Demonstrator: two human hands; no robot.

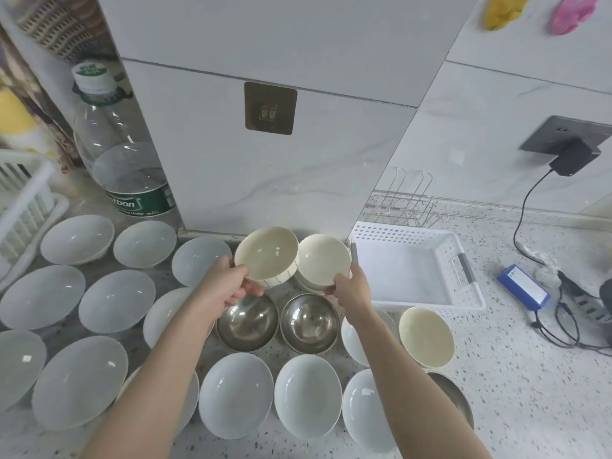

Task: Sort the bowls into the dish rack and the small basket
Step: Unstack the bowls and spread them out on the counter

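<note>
Hands [228, 283] gripping cream bowls [266, 256]

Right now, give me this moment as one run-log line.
left hand: grips cream bowl | right hand: grips second cream bowl | white basket: empty

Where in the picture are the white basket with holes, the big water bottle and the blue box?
white basket [390, 234]: head view, on its perforated far wall.
water bottle [112, 140]: head view, on its clear body above the green label.
blue box [525, 286]: head view, on its top face.
</note>
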